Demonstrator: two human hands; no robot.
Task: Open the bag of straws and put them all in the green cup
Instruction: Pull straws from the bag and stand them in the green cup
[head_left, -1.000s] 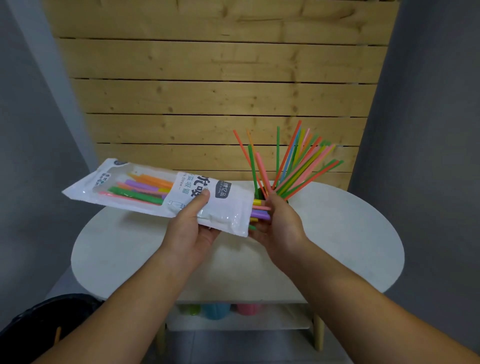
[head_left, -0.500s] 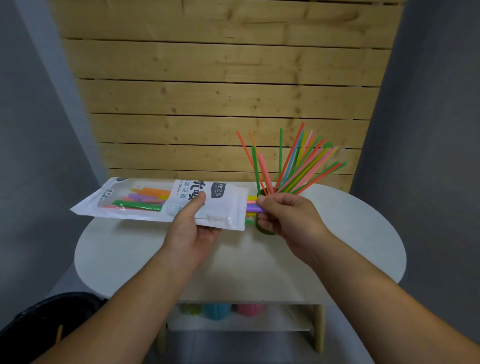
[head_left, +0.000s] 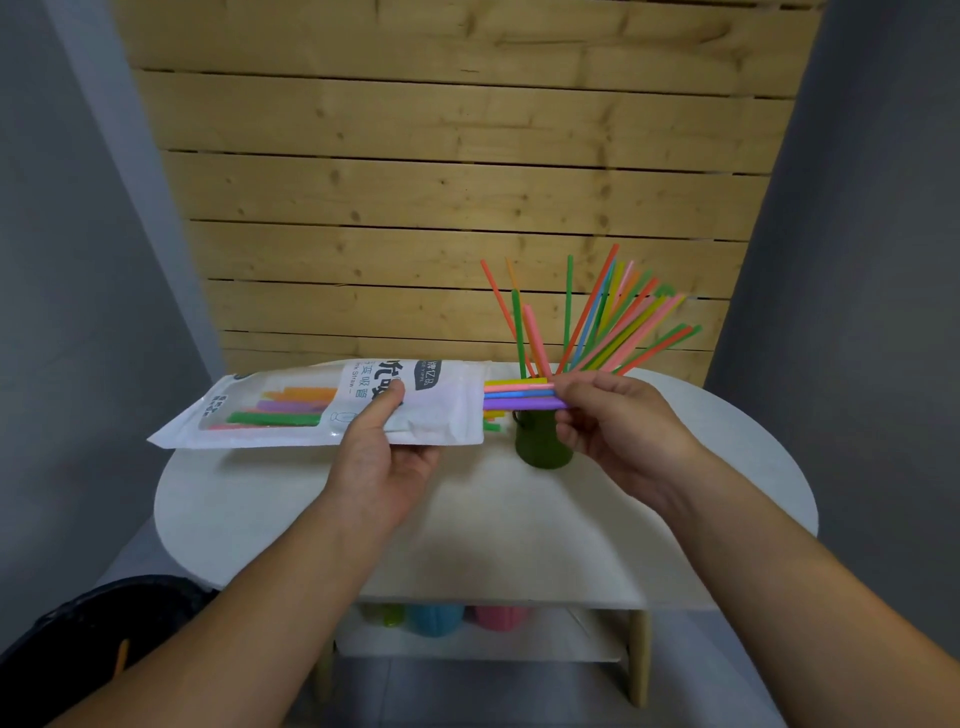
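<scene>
Above the round white desk (head_left: 249, 519), the bag of straws (head_left: 291, 410) lies level in the left hand (head_left: 382, 457), thumb clamped on top, open mouth turned right toward the green cup (head_left: 540, 441). That cup already bristles with straws; the right hand (head_left: 618, 421) pinches a protruding few (head_left: 519, 397), likely to draw them out

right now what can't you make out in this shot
Head view:
- Green cup: rim hidden behind the right hand and pulled straws.
- Straw count in the bag: opaque print covers the middle.
- Cups on the lower shelf: tops cut off by the table edge.
</scene>
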